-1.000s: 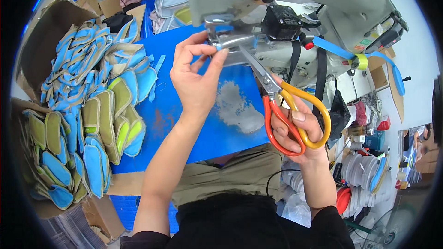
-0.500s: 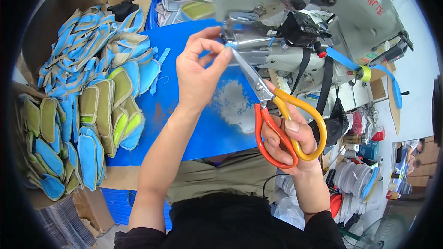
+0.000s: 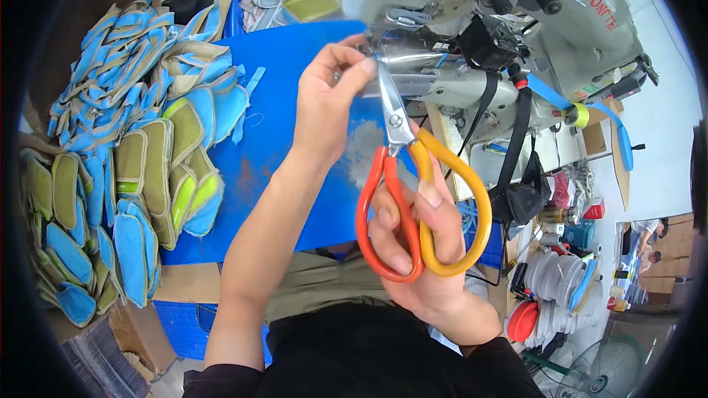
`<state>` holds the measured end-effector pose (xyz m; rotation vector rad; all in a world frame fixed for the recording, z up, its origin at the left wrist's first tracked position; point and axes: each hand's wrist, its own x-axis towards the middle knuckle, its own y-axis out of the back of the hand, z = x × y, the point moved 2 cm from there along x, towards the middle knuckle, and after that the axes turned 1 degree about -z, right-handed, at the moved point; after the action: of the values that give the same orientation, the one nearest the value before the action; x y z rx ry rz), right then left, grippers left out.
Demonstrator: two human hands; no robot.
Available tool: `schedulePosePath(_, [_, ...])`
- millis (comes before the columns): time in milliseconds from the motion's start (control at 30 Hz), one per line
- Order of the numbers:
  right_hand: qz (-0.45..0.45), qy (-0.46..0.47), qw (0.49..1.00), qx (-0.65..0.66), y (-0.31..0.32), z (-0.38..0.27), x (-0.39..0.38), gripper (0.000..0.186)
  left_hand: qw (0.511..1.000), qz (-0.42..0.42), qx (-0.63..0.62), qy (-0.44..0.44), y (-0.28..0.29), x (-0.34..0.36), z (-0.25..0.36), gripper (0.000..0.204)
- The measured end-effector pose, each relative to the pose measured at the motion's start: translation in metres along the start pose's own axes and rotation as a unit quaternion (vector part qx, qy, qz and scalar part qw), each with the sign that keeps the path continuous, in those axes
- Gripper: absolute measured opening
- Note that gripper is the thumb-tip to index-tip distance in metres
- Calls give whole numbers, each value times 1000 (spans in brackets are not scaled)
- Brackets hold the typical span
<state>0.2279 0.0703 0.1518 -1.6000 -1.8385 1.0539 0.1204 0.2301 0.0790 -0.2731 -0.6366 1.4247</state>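
Observation:
My right hand (image 3: 440, 280) grips a pair of scissors (image 3: 396, 121) with one red and one orange-yellow handle loop. The blades point up and away from me, close together, with their tips by my left fingertips. My left hand (image 3: 322, 107) is closed, thumb and forefinger pinched beside the working end of a grey sewing machine (image 3: 590, 37). Whatever lies in that pinch is too small and blurred to make out. Below both hands spreads a blue tabletop (image 3: 258, 191).
At the left lie heaps of blue and olive sewn pads (image 3: 133, 232) and a tangle of blue-and-beige strips (image 3: 110, 74). A blue bin (image 3: 234, 11) with pads stands behind. Blue tape (image 3: 546, 91) runs off the machine at the right, above white reels (image 3: 553, 280).
The scissors and my right hand have swung left and the blades stand more upright. My left hand has shifted slightly right, still pinched. The whole view has moved a little.

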Motion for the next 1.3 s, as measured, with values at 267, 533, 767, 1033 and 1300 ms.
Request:
schedulePosePath(267, [-13, 78, 947, -311, 20, 21, -13, 86, 999, 5, -1, -52, 2, 0, -5, 15])
schedulePosePath(533, [71, 47, 724, -684, 158, 48, -14, 63, 978, 68, 160, -116, -3, 2, -8, 22])
schedulePosePath(767, [-20, 59, 597, -800, 194, 51, -9, 54, 960, -150, 66, -226, 2, -127, 101, 28])
schedulePosePath(1033, [-5, 118, 584, -803, 183, 67, 2, 49, 936, -300, -88, -165, -12, -194, 171, 27])
schedulePosePath(1300, [24, 106, 617, -779, 175, 68, 4, 40, 954, -240, 159, -80, 23, -145, 139, 27])
